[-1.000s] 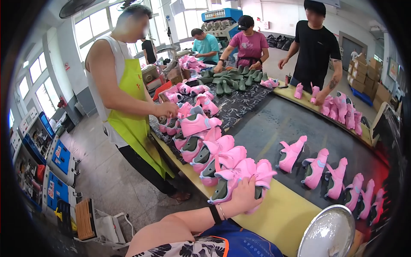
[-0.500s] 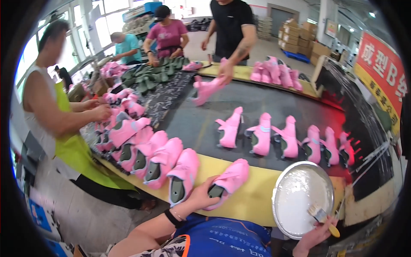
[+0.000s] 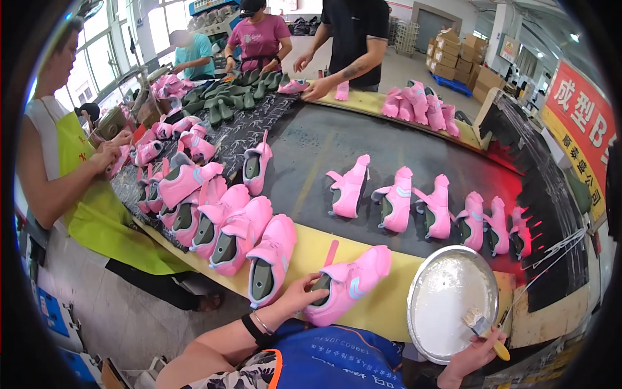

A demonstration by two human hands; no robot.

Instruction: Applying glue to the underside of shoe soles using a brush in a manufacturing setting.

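My left hand point(image 3: 302, 295) grips a pink shoe point(image 3: 359, 279) at its heel opening, where a dark green last shows inside. The shoe lies tilted on the yellow ledge, its pale blue side stripes showing and its strap standing up. In my right hand point(image 3: 476, 355) is a flat paintbrush point(image 3: 480, 323) with a yellow handle end. Its bristles are over a round metal bowl point(image 3: 411, 305) of white liquid. Left of my left hand, another pink shoe point(image 3: 275, 256) leans beside a row of similar ones.
Pink shoes point(image 3: 396, 201) stand in a row on the dark conveyor point(image 3: 311, 162), reaching into red light at right. Green lasts point(image 3: 223, 107) are heaped at the far left. A person in a lime apron point(image 3: 97, 207) works at left; a person in black point(image 3: 356, 42) stands across.
The shoe in my left hand has turned, showing its striped side and raised strap. A pink shoe held by the person in black now stands on the conveyor's left side. The brush stays over the bowl.
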